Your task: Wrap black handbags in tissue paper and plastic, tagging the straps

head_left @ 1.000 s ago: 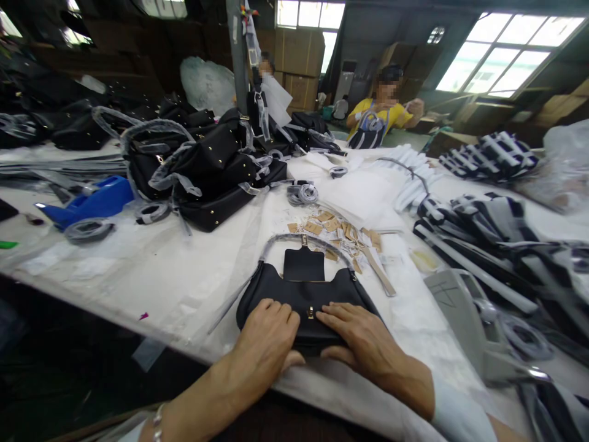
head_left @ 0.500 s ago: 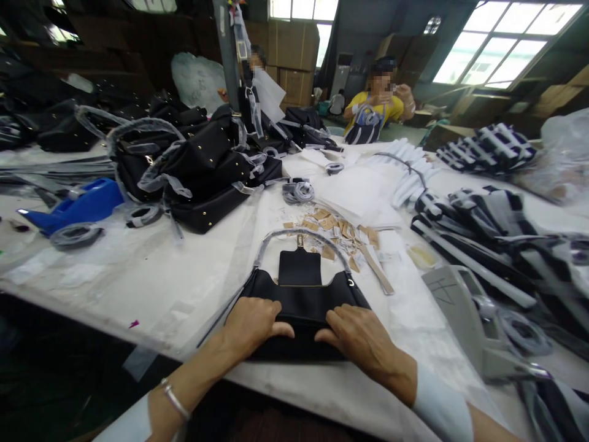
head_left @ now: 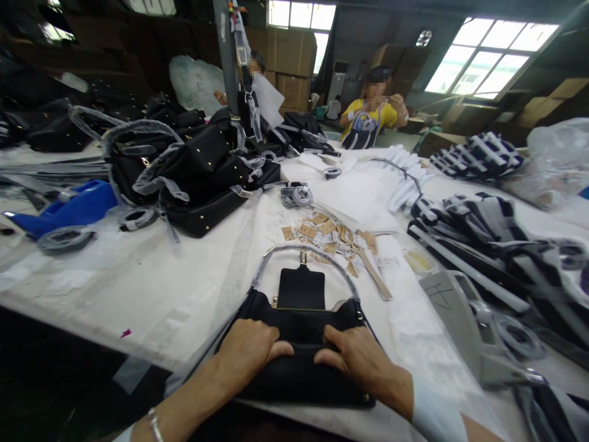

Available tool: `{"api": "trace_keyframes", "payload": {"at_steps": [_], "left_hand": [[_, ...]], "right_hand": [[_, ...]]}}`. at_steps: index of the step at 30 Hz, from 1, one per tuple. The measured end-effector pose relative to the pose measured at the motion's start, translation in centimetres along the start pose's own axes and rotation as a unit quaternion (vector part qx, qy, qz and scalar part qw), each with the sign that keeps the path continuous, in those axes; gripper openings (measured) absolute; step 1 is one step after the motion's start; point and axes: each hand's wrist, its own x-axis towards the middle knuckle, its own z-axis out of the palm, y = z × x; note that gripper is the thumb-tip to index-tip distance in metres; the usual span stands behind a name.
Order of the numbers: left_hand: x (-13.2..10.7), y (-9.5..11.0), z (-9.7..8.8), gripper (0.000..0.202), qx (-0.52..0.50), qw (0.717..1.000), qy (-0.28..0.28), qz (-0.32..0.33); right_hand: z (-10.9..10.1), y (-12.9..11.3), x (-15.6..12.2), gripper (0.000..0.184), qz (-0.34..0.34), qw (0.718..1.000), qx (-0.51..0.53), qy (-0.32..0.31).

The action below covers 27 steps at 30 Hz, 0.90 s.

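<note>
A small black handbag lies on the white table right in front of me, its flap thrown open away from me and its wrapped handle arching above. My left hand grips the bag's left half, fingers curled over the top edge. On the bag's right half my right hand holds the same edge, fingers bent and thumb toward the centre. The bag's near part juts over the table's front edge.
A heap of black bags with wrapped handles fills the left back. A blue object lies at far left. Brown paper tags are scattered beyond the bag. Black-and-white striped straps cover the right. A person in yellow works at the far end.
Both hands have drawn the bag toward me, so that it overhangs the table edge. My fingers went from lying on the bag's front to curling over its top edge.
</note>
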Motion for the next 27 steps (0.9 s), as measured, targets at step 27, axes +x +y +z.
{"api": "trace_keyframes", "payload": {"at_steps": [27], "left_hand": [[-3.3, 0.8, -0.9, 0.028, 0.033, 0.99, 0.117, 0.066]], "right_hand": [[-2.3, -2.1, 2.9, 0.091, -0.175, 0.984, 0.037, 0.016]]}}
